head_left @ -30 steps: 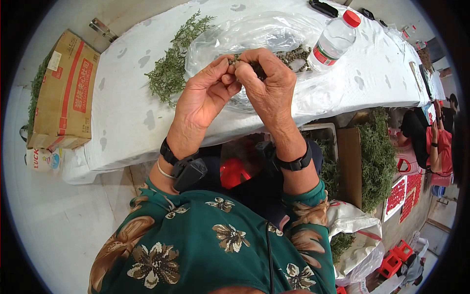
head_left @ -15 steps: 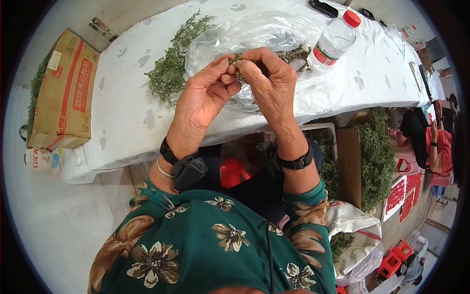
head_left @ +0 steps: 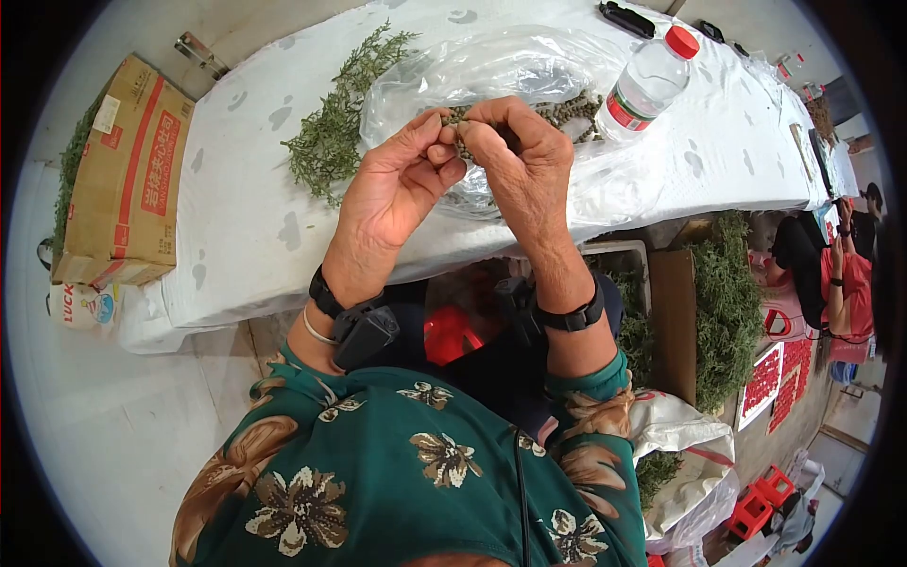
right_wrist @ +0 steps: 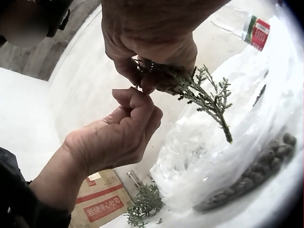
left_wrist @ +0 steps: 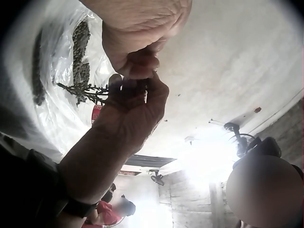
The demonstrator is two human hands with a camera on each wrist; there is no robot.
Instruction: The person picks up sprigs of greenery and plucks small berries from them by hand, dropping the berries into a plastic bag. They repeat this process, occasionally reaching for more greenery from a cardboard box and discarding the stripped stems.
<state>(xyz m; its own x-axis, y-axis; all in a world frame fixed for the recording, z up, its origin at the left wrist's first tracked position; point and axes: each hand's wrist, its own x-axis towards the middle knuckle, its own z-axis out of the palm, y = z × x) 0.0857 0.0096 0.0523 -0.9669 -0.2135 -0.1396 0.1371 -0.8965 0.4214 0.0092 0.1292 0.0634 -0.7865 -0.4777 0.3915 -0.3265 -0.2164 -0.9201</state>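
Note:
Both hands meet above a clear plastic bag on the white-covered table. My right hand grips a small green cypress sprig by its base, and the sprig's tip hangs out over the bag. My left hand pinches a small bit at the sprig's base with thumb and forefinger. Inside the bag lies a heap of small green round cones. In the left wrist view the sprig sticks out left of the right hand.
A pile of loose sprigs lies left of the bag. A water bottle with a red cap stands at its right. A cardboard box sits on the floor at left. Boxes of greenery stand under the table at right.
The hands stay joined over the bag at almost the same spot. Only the fingertips have shifted slightly on the sprig.

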